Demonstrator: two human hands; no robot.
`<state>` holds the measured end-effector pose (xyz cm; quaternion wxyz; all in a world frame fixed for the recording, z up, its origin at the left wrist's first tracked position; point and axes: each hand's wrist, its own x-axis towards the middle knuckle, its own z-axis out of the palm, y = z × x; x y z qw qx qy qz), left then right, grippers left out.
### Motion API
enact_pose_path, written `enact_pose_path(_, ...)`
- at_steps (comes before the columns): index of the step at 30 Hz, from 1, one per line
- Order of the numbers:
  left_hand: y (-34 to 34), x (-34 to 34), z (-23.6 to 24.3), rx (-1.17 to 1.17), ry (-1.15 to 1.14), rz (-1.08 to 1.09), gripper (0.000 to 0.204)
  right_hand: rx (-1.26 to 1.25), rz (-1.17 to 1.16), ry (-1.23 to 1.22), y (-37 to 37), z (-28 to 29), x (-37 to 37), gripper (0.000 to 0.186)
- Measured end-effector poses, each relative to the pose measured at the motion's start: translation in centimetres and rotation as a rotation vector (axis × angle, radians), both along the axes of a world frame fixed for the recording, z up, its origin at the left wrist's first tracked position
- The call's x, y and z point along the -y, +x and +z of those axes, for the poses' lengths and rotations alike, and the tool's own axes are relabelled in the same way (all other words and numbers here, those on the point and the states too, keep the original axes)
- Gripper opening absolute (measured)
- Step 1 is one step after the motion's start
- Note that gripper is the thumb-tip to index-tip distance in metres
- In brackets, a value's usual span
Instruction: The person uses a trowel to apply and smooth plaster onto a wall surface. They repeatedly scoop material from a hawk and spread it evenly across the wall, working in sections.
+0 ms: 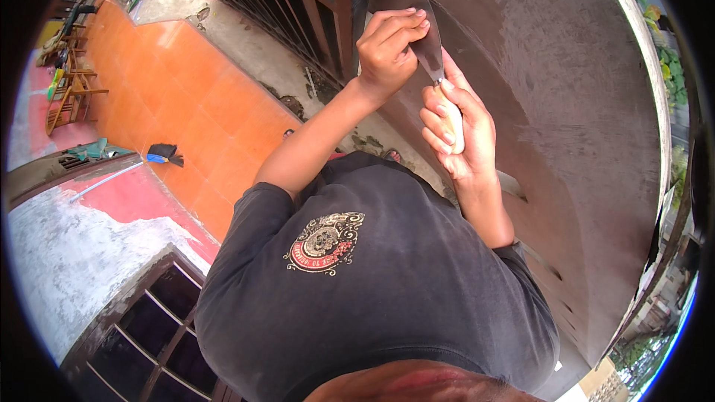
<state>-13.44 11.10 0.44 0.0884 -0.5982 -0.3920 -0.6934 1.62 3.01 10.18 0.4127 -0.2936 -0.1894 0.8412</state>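
Observation:
My right hand (469, 123) is wrapped round the pale handle of a putty knife (428, 52), its metal blade pointing up and away from me. One finger of that hand stretches up behind the blade. Close on the left, my left hand (391, 48) is curled, with its fingertips at the blade's left edge. Pale edges show just behind the left hand; I cannot make out whether they belong to something it holds. Both hands are raised before a grey-brown wall (581, 149) with smooth, darker patches.
A dark metal gate (272, 4) stands beyond my left arm. Orange tiled floor (194, 97) lies to the left, with a blue and black brush head (164, 155) on it. Wooden chairs (73, 93) stand far left. A barred window (153, 327) is at lower left.

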Motion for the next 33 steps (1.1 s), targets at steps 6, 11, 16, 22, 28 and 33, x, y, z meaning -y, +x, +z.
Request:
enact_pose_path(6,-0.3,-0.6,-0.6,0.004,0.024,0.004,0.026,0.011,0.004,0.072,-1.1,-0.4,0.1,0.068)
enact_pose_path(11,-0.2,-0.8,-1.0,-0.015,0.029,0.015,0.021,0.051,0.016,0.032,-0.3,-1.4,-0.5,0.065)
enact_pose_path(16,1.1,0.1,-1.2,-0.056,0.011,-0.047,0.032,0.09,0.065,0.073,2.9,-1.9,-0.2,0.061)
enact_pose_path(22,2.9,5.1,-3.4,-0.208,-0.023,-0.288,0.036,0.286,-0.015,0.34,9.6,-0.5,7.1,0.073)
enact_pose_path(28,1.9,6.7,-5.0,-0.159,-0.033,-0.4,0.027,0.319,-0.2,0.221,11.3,0.1,7.3,0.067)
enact_pose_path(33,1.0,9.0,-4.9,-0.164,-0.021,-0.427,0.024,0.292,-0.068,0.246,1.9,-2.4,-1.0,0.068)
